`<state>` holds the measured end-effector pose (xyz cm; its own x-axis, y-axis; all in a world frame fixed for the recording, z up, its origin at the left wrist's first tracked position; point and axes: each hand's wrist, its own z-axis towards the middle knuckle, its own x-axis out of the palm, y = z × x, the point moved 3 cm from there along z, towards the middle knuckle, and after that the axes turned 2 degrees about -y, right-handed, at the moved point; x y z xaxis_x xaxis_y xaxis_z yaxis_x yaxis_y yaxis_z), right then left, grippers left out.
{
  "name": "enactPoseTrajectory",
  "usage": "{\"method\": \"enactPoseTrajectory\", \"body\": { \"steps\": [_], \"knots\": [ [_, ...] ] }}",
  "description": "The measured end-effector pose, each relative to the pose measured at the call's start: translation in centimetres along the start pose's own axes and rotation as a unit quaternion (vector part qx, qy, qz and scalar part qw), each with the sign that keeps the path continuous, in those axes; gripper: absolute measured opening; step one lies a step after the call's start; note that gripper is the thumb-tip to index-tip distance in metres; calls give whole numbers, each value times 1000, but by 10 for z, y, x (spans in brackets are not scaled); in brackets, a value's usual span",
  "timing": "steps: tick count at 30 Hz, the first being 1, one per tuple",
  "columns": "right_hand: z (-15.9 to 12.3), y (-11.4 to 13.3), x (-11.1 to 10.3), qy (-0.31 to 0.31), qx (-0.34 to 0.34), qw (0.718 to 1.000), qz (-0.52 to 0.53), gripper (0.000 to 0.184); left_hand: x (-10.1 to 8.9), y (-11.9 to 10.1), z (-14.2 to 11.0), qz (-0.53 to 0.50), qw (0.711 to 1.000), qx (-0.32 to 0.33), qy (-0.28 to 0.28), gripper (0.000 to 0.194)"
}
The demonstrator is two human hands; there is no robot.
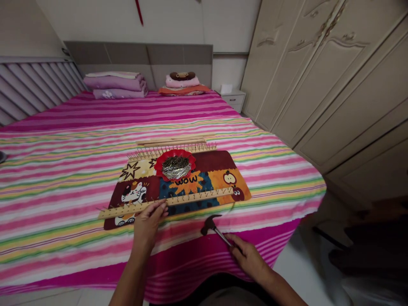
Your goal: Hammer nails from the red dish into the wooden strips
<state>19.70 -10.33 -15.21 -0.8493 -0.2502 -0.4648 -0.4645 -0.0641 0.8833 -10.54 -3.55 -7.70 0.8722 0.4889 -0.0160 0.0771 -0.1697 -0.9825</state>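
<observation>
A claw hammer is in my right hand, which is closed round its handle, with the head low over the bed's near edge. My left hand has its fingers pinched together at the near edge of a long wooden strip; whether they hold a nail or the strip itself is hidden. Several nails stick up along this strip, which lies across a printed mat. Just beyond it, a red scalloped dish holds a pile of loose nails.
Behind the dish lies a second strip bristling with nails, and beyond that some bare wooden strips. A striped sheet covers the bed. Folded bedding sits by the headboard. Wardrobe doors stand to the right.
</observation>
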Motion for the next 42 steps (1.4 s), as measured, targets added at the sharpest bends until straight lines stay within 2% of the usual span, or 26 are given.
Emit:
{"method": "enactPoseTrajectory", "body": {
  "steps": [8,14,19,24,27,30,34,38,42],
  "knots": [
    [-1,0,0,4,6,1000,5,40,12,10,2,83,993,58,-60,36],
    [-1,3,-1,-1,7,1000,4,40,14,16,4,113,988,81,-61,38],
    [-1,5,-2,0,11,1000,0,42,16,14,4,182,971,144,-58,34],
    [-2,-2,0,-1,25,1000,-6,43,20,15,1,191,970,125,-81,30],
    [-4,3,-1,4,22,1000,-2,43,23,15,-2,197,965,153,-84,28],
    [-7,23,-4,19,1,1000,2,42,24,14,-3,213,955,187,-83,27],
    [0,70,-9,17,-47,999,2,38,24,13,-2,232,946,210,-78,24],
    [23,116,-12,-22,-133,990,-31,39,24,17,0,241,941,222,-82,23],
    [50,144,-9,-27,-195,974,-110,41,25,23,2,239,938,238,-76,23]
  ]
}}
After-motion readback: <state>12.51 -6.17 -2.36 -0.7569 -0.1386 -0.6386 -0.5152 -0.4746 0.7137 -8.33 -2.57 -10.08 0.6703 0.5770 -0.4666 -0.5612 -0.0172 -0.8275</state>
